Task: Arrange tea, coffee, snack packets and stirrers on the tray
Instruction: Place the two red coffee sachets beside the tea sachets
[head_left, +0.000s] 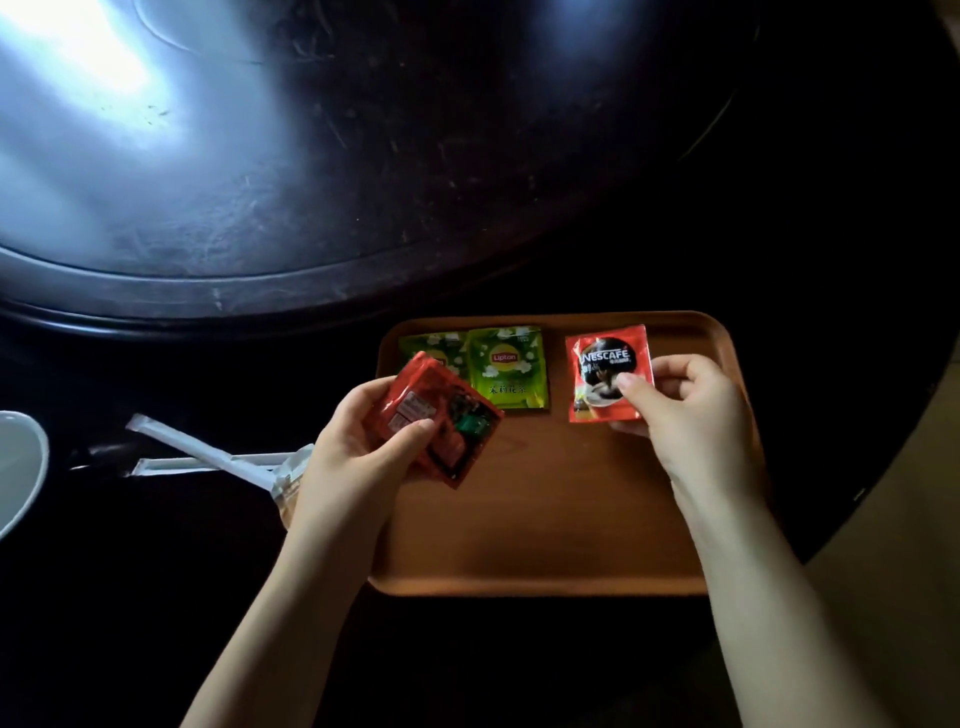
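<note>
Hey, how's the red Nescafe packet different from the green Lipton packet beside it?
The Nescafe packet is red with a black coffee picture; the Lipton packet is green with a yellow logo. The right hand pinches the Nescafe packet; the Lipton packet lies untouched on the tray. Both are flat square sachets, similar in size, in the tray's far row.

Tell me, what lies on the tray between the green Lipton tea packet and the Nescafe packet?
Nothing: in the head view only a bare strip of tray separates the Lipton tea packet from the Nescafe packet, which the right hand pinches.
</note>
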